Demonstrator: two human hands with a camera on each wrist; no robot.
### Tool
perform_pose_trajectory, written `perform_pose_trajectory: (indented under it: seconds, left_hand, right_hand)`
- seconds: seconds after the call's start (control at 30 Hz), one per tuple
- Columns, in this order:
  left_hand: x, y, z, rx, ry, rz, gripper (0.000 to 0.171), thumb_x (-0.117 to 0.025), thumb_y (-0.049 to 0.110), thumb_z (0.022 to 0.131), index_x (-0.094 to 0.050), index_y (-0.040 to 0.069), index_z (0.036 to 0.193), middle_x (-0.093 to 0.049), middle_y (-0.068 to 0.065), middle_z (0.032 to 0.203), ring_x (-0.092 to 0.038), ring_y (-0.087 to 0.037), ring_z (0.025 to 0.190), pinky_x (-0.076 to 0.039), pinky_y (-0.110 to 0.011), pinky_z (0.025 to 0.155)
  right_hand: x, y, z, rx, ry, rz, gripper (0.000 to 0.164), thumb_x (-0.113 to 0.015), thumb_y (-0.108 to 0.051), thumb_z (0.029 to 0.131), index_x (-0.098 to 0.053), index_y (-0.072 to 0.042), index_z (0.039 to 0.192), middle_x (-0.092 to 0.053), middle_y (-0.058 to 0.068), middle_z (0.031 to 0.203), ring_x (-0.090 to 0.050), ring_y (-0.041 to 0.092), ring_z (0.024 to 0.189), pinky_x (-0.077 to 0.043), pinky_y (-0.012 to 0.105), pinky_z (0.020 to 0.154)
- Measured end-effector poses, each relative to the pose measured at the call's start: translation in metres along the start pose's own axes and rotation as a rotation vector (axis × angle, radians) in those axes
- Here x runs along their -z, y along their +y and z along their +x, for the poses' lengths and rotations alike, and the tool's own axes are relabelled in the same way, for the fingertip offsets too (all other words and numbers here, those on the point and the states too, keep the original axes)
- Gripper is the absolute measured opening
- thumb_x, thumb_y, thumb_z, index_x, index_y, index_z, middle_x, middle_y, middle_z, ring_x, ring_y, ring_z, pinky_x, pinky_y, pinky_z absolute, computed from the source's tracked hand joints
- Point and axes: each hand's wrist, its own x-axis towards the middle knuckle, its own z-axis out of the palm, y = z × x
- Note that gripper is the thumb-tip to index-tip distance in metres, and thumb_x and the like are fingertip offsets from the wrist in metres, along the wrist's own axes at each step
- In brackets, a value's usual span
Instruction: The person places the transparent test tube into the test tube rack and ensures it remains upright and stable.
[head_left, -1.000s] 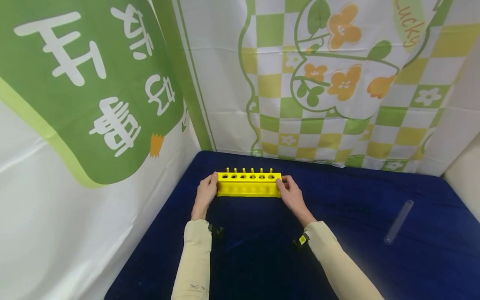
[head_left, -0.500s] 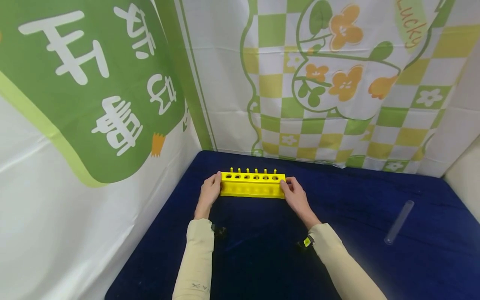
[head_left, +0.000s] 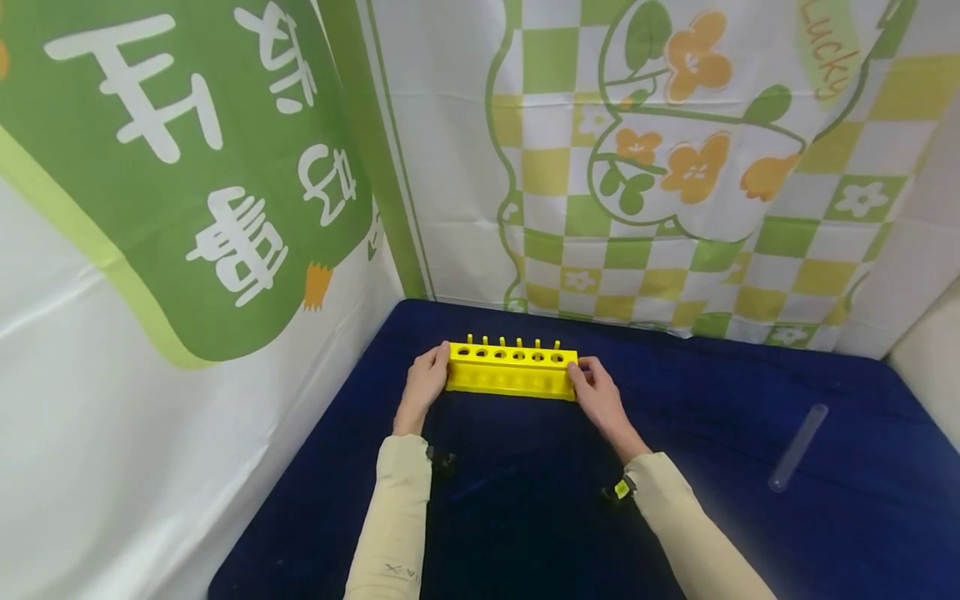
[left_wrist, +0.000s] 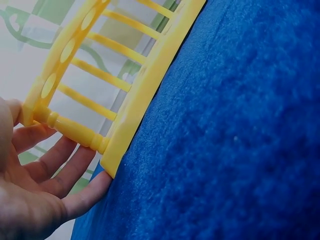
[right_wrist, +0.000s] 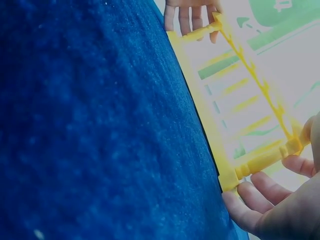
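Note:
A yellow test tube rack stands upright on the dark blue cloth, with a row of round holes along its top and a row of thin pegs behind. My left hand grips its left end. In the left wrist view, the fingers lie along the end post and the thumb is up at the top bar. The other end is held by my right hand, thumb at the top corner; its fingers line the end post in the right wrist view. No tubes sit in the rack's holes.
A clear test tube lies on the blue cloth to the right, away from both hands. Behind the table hangs a patterned curtain, and another white and green one runs along the left side.
The rack has slid a little to the right with both hands still holding its ends, and its right end has come slightly nearer. The clear test tube has stayed put.

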Motion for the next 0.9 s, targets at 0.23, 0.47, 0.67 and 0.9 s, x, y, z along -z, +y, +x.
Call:
perform_pose_trajectory:
  seconds: [0.23, 0.47, 0.67, 0.9]
  left_hand:
    - [0.0, 0.002, -0.002, 0.006, -0.016, 0.011, 0.06, -0.03, 0.067, 0.098, -0.059, 0.015, 0.098, -0.05, -0.007, 0.087, -0.051, -0.025, 0.086, -0.037, -0.038, 0.079]
    - [-0.001, 0.005, -0.002, 0.005, -0.04, 0.015, 0.063, -0.029, 0.069, 0.097, -0.059, 0.013, 0.098, -0.046, -0.007, 0.084, -0.051, -0.026, 0.084, -0.036, -0.038, 0.079]
    - [-0.003, 0.007, -0.002, 0.021, -0.04, 0.04, 0.064, -0.028, 0.071, 0.096, -0.06, 0.016, 0.1, -0.048, -0.006, 0.086, -0.051, -0.025, 0.087, -0.036, -0.038, 0.079]
    - [-0.011, 0.008, -0.004, 0.013, -0.047, 0.046, 0.068, -0.024, 0.075, 0.094, -0.059, 0.016, 0.098, -0.049, -0.006, 0.085, -0.052, -0.025, 0.085, -0.037, -0.038, 0.079]
  right_hand:
    - [0.004, 0.003, -0.002, 0.002, -0.007, 0.015, 0.05, -0.042, -0.055, 0.101, -0.049, -0.018, 0.134, -0.061, 0.013, 0.115, -0.057, 0.026, 0.097, -0.049, 0.035, 0.082]
    - [0.008, 0.004, -0.005, 0.004, -0.019, 0.061, 0.051, -0.043, -0.054, 0.101, -0.049, -0.016, 0.134, -0.06, 0.015, 0.116, -0.059, 0.026, 0.098, -0.052, 0.033, 0.082]
    - [0.009, 0.006, -0.006, -0.012, -0.024, 0.073, 0.05, -0.044, -0.052, 0.101, -0.048, -0.015, 0.134, -0.06, 0.015, 0.117, -0.059, 0.027, 0.101, -0.054, 0.035, 0.084]
    - [0.015, 0.009, -0.006, -0.015, -0.008, 0.068, 0.047, -0.044, -0.05, 0.102, -0.049, -0.015, 0.132, -0.06, 0.016, 0.116, -0.059, 0.027, 0.102, -0.054, 0.036, 0.084]
